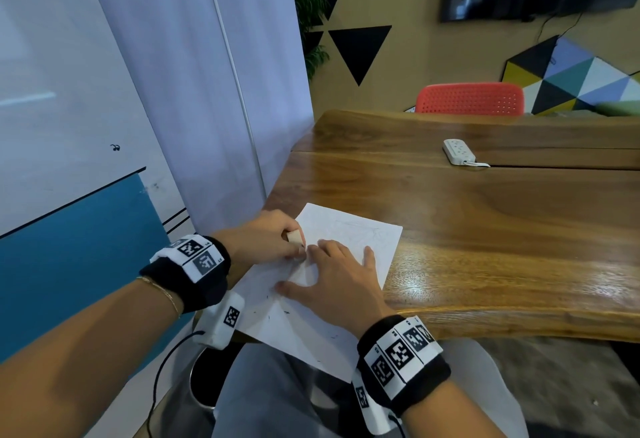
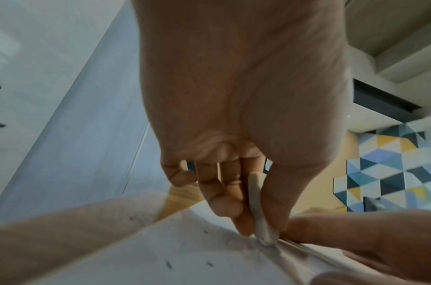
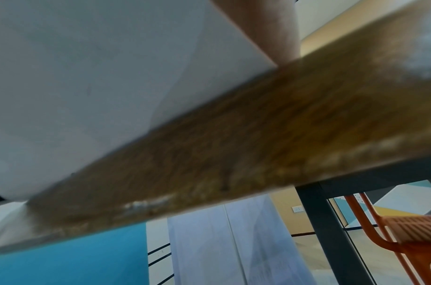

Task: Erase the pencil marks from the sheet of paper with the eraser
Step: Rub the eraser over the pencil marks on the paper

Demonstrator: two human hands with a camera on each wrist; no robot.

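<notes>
- While the left hand (image 1: 268, 238) pinches the eraser (image 1: 293, 237) btwn thumb & fingers, the eraser's lower end presses on the sheet of paper (image 1: 353, 229); left-wrist view shows the eraser (image 2: 258, 208) upright, tip touching the paper (image 2: 160, 250) just beside a right-hand fingertip.
- Right hand (image 1: 337, 281) lies flat on the sheet, fingers straight & spread, holding nothing, pressing the paper down. Fingertips sit right by the eraser.
- Sheet sits at the near left corner of the wooden table (image 1: 485, 229), turned at an angle; its near part hangs over the near edge, above the person's lap. Paper looks creased around the rubbing spot.
- Pencil marks (image 1: 360, 229): faint lines on the far part of the sheet, hard to read. Small dark specks (image 1: 286, 312) lie on the near part; in the left-wrist view a few dark specks (image 2: 168, 264) also show near the eraser tip.
- Right-wrist view: blurred, shows the table edge (image 3: 233, 144) w/ the sheet (image 3: 99, 77) from below; fingers not readable there.
- Both wrists wear black bands w/ white marker tags (image 1: 195, 252).
- White power strip (image 1: 460, 152) lies on the table toward the far right, well apart from the sheet.
- Red chair (image 1: 469, 98) stands behind the table's far edge.
- No containers visible on the table.
</notes>
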